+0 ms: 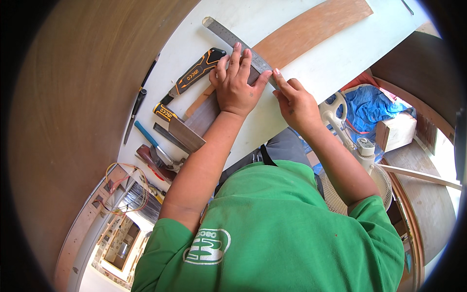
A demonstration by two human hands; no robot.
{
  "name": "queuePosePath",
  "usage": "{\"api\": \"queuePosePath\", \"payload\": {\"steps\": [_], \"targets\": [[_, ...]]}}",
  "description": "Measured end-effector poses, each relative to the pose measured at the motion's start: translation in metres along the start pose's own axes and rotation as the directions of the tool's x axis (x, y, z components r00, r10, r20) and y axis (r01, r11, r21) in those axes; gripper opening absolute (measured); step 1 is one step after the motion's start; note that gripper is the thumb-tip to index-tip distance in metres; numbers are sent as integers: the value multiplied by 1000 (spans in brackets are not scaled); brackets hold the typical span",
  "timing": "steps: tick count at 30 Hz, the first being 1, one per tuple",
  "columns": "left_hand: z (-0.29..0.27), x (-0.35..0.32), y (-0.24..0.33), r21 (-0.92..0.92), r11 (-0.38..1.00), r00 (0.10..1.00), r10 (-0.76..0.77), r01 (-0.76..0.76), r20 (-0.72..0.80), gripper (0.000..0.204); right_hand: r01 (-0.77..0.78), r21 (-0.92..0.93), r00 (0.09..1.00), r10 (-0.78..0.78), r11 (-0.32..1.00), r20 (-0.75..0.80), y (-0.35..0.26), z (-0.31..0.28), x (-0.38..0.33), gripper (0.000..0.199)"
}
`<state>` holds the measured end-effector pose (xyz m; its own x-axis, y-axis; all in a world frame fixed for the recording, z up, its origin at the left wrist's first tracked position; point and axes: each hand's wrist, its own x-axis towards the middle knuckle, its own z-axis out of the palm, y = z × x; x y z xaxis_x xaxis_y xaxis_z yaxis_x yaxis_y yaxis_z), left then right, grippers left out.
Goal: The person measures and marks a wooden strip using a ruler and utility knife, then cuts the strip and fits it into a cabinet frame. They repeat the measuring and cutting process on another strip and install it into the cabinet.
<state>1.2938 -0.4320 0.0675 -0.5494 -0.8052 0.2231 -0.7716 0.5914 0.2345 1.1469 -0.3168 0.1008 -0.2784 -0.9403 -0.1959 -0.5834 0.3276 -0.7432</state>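
Note:
A steel ruler [226, 35] lies slantwise over a brown strip of thin wood [316, 31] on the white tabletop [340, 63]. Fingers and thumb of my left hand [238, 90] press the ruler down, holding it against the strip. At its near end, the index finger and thumb of my right hand [297, 104] close around the ruler's tip, the other fingers curled. Beside my left hand is a black-and-orange tool handle [194, 73], seemingly a saw's. Under my left wrist sits a dark grey-brown board [206, 117], partly covered by my arm.
Left of my arm lie a black marker [138, 104], a blue-handled tool [148, 136] and a dark wooden hand plane [155, 163]. A white fan [365, 151], a blue sheet [367, 107] and a pale block [396, 131] stand right of the table. A brown panel [97, 73] rises at left.

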Motion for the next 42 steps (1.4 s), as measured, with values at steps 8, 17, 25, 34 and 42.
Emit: {"api": "queuePosePath", "payload": {"steps": [8, 17, 25, 34, 42], "targets": [[3, -1, -2, -30, 1000, 1000, -5, 4, -30, 64, -2, -17, 1000, 2, 1000, 10, -1, -1, 0, 55], [4, -1, -3, -27, 999, 999, 24, -25, -42, 59, 22, 21, 1000, -23, 1000, 17, 2, -2, 2, 56], [4, -1, -3, -26, 999, 998, 32, -34, -57, 59, 11, 42, 999, -13, 999, 42, 1, -5, 2, 57], [6, 0, -2, -67, 995, 996, 67, -70, -53, 56, -8, 30, 999, 7, 1000, 49, 0, -6, 4, 56], [4, 0, -2, -93, 993, 996, 67, -73, -66, 56, -24, 51, 999, 21, 998, 46, 2, -3, 2, 59]]}}
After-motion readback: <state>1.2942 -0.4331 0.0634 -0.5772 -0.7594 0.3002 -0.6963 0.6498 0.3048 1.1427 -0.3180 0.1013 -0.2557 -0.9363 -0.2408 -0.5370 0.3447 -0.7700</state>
